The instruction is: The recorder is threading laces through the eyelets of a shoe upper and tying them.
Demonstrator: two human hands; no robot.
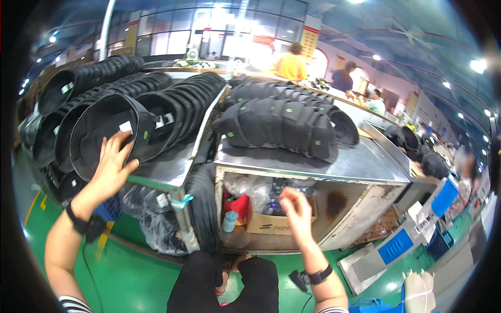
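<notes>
One right hand [298, 213], loosely half-curled, hangs before a carton [271, 225]; the left hand [110, 160], fingers and thumb spread wide, is at a black fabric shell [110, 110] on the metal table [175, 171]; its mouth faces the person, long axis nearly upright; behind, a nested row [201, 99] recedes.

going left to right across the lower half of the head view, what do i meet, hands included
left hand → light-blue tie on the table leg → light-blue cup → right hand → blue vented panel
</notes>
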